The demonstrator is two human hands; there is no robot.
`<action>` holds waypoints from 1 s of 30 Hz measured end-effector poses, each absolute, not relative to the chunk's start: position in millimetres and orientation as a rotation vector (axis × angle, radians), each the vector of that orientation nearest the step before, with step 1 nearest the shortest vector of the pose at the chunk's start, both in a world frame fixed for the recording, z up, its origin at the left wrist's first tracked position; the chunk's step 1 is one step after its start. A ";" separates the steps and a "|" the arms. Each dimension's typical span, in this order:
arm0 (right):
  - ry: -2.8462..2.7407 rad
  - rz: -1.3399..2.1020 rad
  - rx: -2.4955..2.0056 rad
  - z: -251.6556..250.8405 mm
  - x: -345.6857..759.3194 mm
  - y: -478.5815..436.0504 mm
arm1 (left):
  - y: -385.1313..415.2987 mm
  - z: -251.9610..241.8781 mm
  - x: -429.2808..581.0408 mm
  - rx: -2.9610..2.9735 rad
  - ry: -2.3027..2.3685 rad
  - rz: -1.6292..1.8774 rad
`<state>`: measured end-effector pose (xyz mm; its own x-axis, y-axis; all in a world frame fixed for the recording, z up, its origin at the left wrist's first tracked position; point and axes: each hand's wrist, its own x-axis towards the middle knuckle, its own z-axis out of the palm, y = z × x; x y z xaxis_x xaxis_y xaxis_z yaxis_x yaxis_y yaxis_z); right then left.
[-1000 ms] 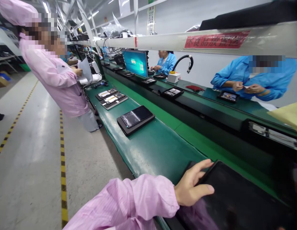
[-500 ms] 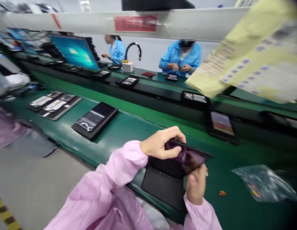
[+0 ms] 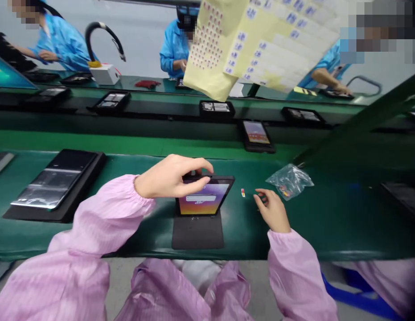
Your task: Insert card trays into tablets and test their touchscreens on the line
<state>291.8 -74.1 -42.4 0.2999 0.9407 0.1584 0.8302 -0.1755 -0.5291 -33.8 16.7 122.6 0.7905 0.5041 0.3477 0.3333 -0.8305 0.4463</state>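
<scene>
My left hand point(image 3: 172, 177) grips the top edge of a lit tablet point(image 3: 203, 198), which stands tilted on a dark tray point(image 3: 198, 231) on the green bench. My right hand point(image 3: 272, 209) rests on the green surface to the tablet's right, fingers loosely curled and holding nothing. It lies close to a small clear plastic bag point(image 3: 289, 179) and a tiny red-and-white piece point(image 3: 242, 192).
A black tray with a wrapped dark panel point(image 3: 55, 183) lies at the left. A raised conveyor behind carries several tablets point(image 3: 256, 134). Yellow label sheets point(image 3: 260, 42) hang overhead. People in blue coats point(image 3: 62, 42) work across the line.
My view has swung right and down to the bench. My right hand has let go of the tablet and moved right onto the green surface; the tablet's screen now shows lit.
</scene>
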 end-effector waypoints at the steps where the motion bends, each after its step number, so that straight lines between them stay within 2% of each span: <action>1: -1.603 0.299 -2.092 -45.4 291.9 -70.6 | 16.5 122.3 -32.5 2.614 0.653 0.674; 7: -1.553 0.416 -2.337 -50.2 274.8 -36.5 | 10.8 119.9 -28.1 2.574 0.761 0.827; 11: -1.528 0.613 -2.415 -40.4 278.0 -15.6 | 6.1 123.5 -26.7 2.642 0.776 0.864; 16: -1.545 0.914 -2.286 -19.9 290.1 -4.1 | 2.2 126.3 -31.0 2.485 0.736 1.023; 19: -1.560 1.023 -2.061 17.7 286.3 -8.5 | -1.0 119.2 -36.7 2.274 0.749 1.128; 21: -1.564 0.968 -1.747 55.3 270.2 -16.9 | -3.4 110.1 -38.9 2.159 0.738 1.230; 25: -1.633 0.614 -1.170 123.1 206.5 -36.2 | -7.0 87.5 -34.7 2.059 0.694 1.545; 30: -1.930 0.455 -0.995 135.8 145.9 -41.6 | -8.2 67.6 -22.6 1.993 0.664 1.929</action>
<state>145.9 -41.6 135.8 -0.2814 0.7890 0.5462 0.4618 0.6103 -0.6436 -22.6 -8.2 67.6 -0.0017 0.5117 0.8592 0.1256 -0.8522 0.5078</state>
